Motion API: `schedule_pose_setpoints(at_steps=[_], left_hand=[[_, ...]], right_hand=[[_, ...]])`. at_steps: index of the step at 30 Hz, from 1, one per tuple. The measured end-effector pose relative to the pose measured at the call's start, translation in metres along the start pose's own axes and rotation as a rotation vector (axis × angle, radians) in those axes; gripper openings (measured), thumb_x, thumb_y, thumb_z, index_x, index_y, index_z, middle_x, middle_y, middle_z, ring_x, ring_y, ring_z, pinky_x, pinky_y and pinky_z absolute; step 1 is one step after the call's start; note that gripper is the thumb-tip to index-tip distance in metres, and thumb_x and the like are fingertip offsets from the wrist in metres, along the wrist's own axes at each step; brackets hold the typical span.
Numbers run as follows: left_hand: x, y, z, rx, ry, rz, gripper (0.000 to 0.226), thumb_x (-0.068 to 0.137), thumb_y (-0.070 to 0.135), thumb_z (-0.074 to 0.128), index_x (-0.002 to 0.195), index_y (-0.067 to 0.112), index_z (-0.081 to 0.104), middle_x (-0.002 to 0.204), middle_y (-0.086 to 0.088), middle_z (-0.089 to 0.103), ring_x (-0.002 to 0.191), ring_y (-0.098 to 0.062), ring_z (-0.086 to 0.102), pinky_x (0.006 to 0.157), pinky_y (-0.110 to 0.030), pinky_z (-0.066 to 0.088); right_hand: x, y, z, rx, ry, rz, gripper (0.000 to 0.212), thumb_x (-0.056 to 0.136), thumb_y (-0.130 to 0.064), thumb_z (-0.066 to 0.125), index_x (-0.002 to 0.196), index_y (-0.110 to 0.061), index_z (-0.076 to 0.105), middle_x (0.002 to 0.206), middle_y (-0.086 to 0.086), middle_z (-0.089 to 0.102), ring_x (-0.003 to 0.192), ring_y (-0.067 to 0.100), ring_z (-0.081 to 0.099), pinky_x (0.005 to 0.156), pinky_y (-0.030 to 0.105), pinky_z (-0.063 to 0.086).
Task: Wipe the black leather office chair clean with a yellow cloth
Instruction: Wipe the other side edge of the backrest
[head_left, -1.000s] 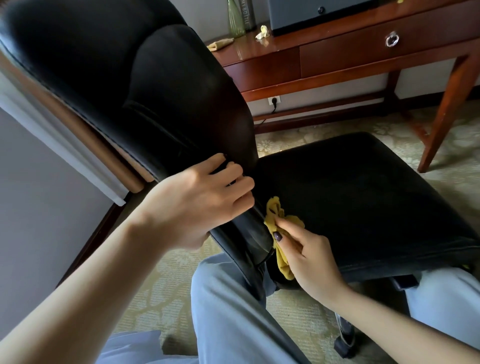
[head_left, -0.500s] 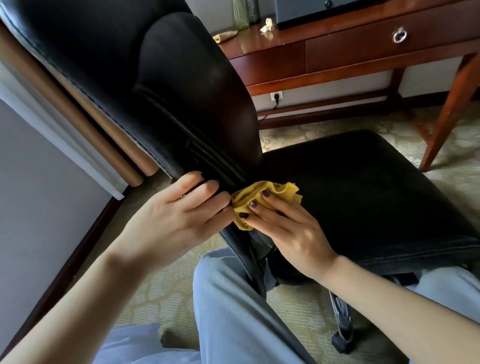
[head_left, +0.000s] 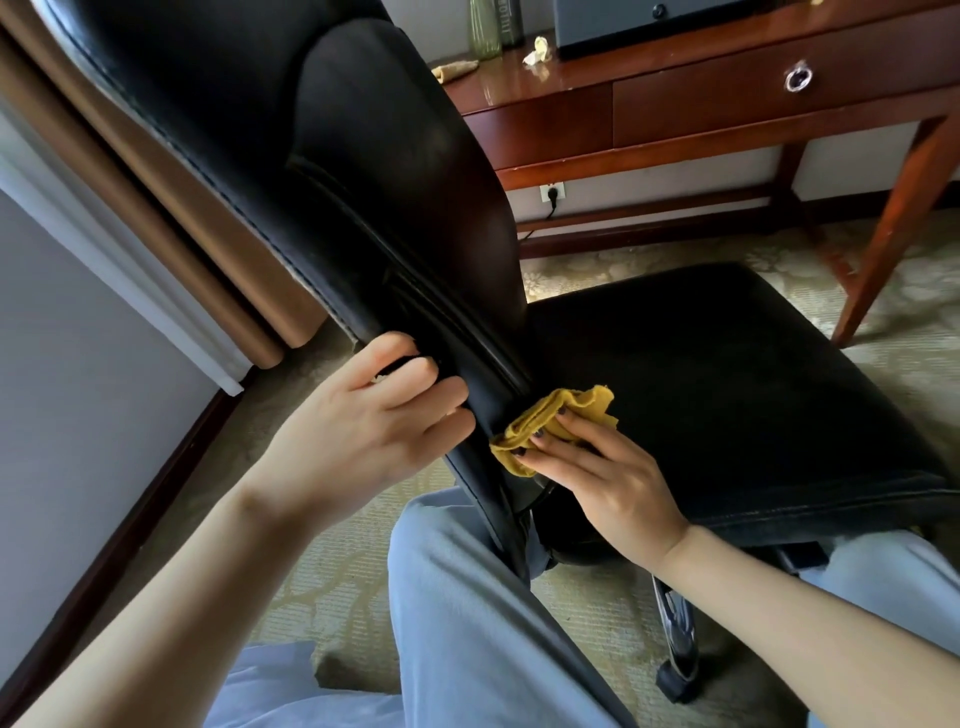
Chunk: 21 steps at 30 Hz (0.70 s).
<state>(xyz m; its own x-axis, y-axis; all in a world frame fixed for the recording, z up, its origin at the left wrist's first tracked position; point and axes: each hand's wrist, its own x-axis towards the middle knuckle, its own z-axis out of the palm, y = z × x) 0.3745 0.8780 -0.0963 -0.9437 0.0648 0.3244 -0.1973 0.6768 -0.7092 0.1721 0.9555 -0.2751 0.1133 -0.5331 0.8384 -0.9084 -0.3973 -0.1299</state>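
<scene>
The black leather office chair fills the view, its tall backrest (head_left: 291, 156) leaning up to the left and its seat (head_left: 727, 395) to the right. My left hand (head_left: 363, 436) grips the lower edge of the backrest, fingers curled round it. My right hand (head_left: 602, 478) presses a crumpled yellow cloth (head_left: 550, 421) with straight fingers into the crease where backrest meets seat. Part of the cloth lies under my fingers.
A wooden desk (head_left: 675, 104) with a ring-pull drawer stands behind the chair, a green bottle (head_left: 485, 26) on top. A brown curtain (head_left: 156, 218) hangs at left. My legs in grey trousers (head_left: 467, 623) sit under the chair. A chair caster (head_left: 675, 680) rests on patterned carpet.
My right hand lifted the cloth from low at the seat's side up into the backrest-seat crease. My left hand slid down the backrest's edge.
</scene>
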Motion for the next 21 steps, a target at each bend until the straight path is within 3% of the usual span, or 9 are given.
schedule_pose_setpoints(at_steps=[5, 14, 17, 21], left_hand=[[0.0, 0.002, -0.001, 0.016, -0.001, 0.007, 0.023, 0.084, -0.01, 0.049, 0.079, 0.009, 0.061, 0.077, -0.004, 0.056, 0.08, -0.024, 0.045, 0.089, -0.036, 0.037], [0.002, 0.006, -0.006, -0.005, -0.013, -0.043, 0.036, 0.089, -0.01, 0.031, 0.078, 0.008, 0.061, 0.076, -0.005, 0.056, 0.078, -0.024, 0.044, 0.09, -0.036, 0.036], [0.002, 0.007, -0.005, -0.014, -0.007, -0.046, 0.034, 0.088, -0.009, 0.034, 0.077, 0.008, 0.06, 0.076, -0.005, 0.056, 0.076, -0.025, 0.046, 0.09, -0.036, 0.037], [0.001, 0.009, -0.006, -0.039, 0.005, -0.047, 0.027, 0.087, -0.008, 0.042, 0.075, 0.008, 0.06, 0.075, -0.005, 0.056, 0.075, -0.025, 0.052, 0.089, -0.036, 0.038]], right_hand=[[-0.006, 0.001, -0.01, -0.066, -0.094, -0.004, 0.03, 0.088, -0.009, 0.054, 0.112, -0.016, 0.07, 0.114, 0.0, 0.069, 0.116, 0.021, 0.058, 0.099, 0.037, 0.048], [-0.017, -0.006, -0.024, -0.074, -0.265, 0.04, 0.035, 0.084, -0.011, 0.048, 0.108, -0.017, 0.072, 0.11, -0.001, 0.071, 0.11, 0.023, 0.064, 0.094, 0.04, 0.046], [-0.029, -0.002, -0.031, -0.042, -0.35, 0.055, 0.04, 0.085, -0.015, 0.041, 0.111, -0.019, 0.07, 0.114, -0.003, 0.069, 0.114, 0.019, 0.061, 0.088, 0.043, 0.054], [-0.03, -0.001, -0.041, 0.016, -0.278, 0.054, 0.041, 0.089, -0.01, 0.045, 0.126, -0.018, 0.059, 0.127, -0.001, 0.062, 0.127, 0.015, 0.046, 0.099, 0.043, 0.044]])
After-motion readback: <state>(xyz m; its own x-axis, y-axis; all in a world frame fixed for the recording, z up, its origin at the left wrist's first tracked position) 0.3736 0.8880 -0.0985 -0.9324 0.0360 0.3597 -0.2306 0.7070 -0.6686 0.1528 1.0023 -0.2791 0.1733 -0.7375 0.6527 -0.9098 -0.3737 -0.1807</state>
